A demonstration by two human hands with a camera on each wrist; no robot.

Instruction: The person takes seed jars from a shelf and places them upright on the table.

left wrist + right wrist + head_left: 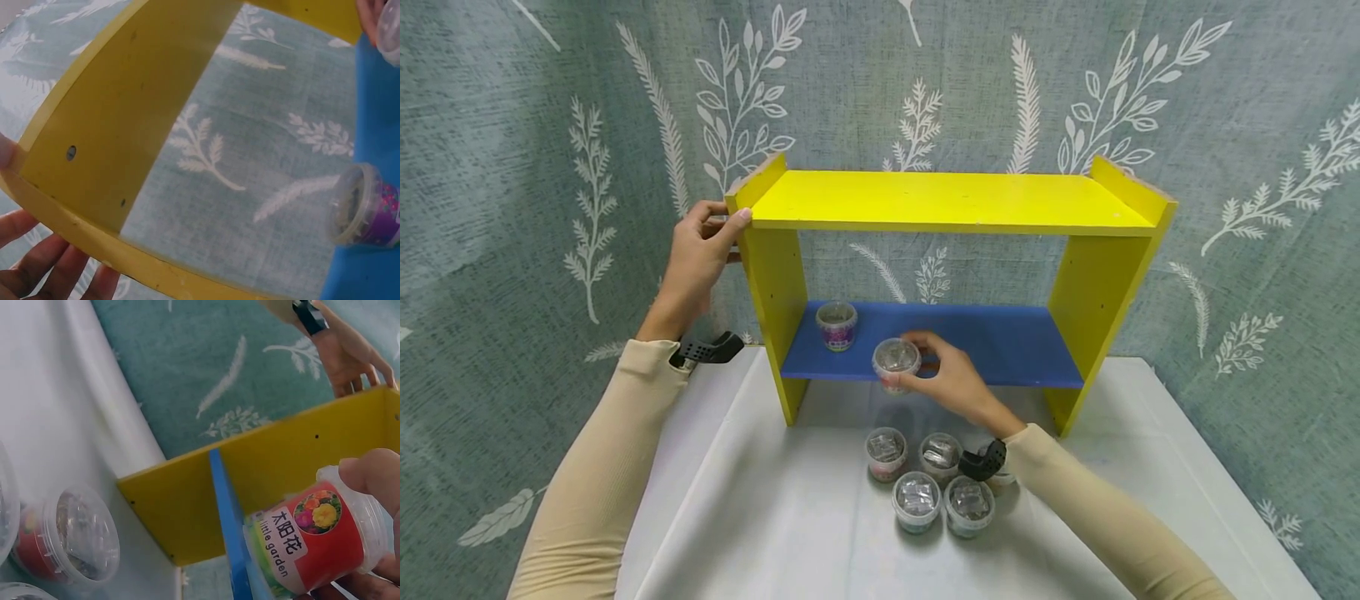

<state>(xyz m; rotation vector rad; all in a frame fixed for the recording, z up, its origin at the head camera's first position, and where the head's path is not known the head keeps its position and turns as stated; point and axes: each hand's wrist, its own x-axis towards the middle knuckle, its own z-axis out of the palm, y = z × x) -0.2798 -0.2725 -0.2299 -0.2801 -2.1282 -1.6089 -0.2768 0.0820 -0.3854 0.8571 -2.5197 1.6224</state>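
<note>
My right hand (951, 379) grips a small clear-lidded plastic tub (896, 358) by its sides, at the front edge of the blue shelf (977, 333). In the right wrist view this tub (312, 544) has a red label with flowers and the words "little garden". A second tub (837, 326), with a purple label, stands on the shelf's left part. My left hand (700, 250) holds the top left corner of the yellow shelf unit (925, 200), its thumb on the front edge and its fingers around the outer side.
Several more lidded tubs, among them a front one (917, 500), stand grouped on the white-covered table (775, 517) before the unit. A green-grey curtain (880, 83) with white leaf patterns hangs behind and at both sides.
</note>
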